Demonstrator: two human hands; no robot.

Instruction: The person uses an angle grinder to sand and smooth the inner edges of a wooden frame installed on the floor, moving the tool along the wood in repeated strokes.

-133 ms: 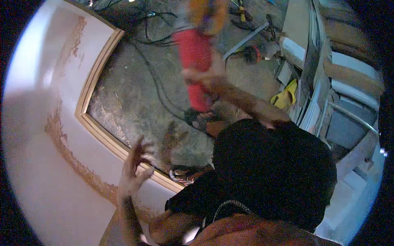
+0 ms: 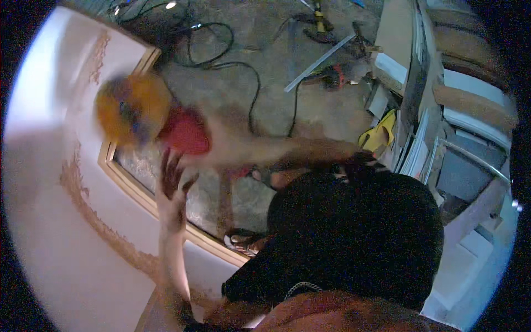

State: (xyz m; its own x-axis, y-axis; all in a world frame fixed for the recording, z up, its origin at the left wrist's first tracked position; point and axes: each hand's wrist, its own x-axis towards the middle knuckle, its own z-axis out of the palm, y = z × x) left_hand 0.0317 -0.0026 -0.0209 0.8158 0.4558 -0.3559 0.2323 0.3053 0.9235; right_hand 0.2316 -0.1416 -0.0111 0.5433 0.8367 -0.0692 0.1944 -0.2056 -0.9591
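Observation:
In my right hand point(image 2: 221, 143), which is blurred by motion, is a red disc sander point(image 2: 187, 131) with a round orange-yellow disc point(image 2: 131, 109). The disc's face is turned up toward me, over the edge of a white panel point(image 2: 44, 221). My left hand point(image 2: 172, 191) is just below the tool's red body, fingers spread and holding nothing; whether it touches the tool I cannot tell. Rough brown strips point(image 2: 105, 235) run along the panel's white surface. A pale wooden edge point(image 2: 130, 185) borders the panel beside my left hand.
A black cable point(image 2: 257, 88) loops over the concrete floor point(image 2: 243, 199). Another power tool point(image 2: 334, 77), a metal strip point(image 2: 321, 63) and a yellow-handled tool point(image 2: 319, 19) lie at the far side. To the right are a yellow object point(image 2: 378, 133) and stacked boards point(image 2: 415, 146).
My right hand has swung the sander from the far middle leftward and nearer, over the panel's edge. My left hand has risen slightly, its fingers still spread.

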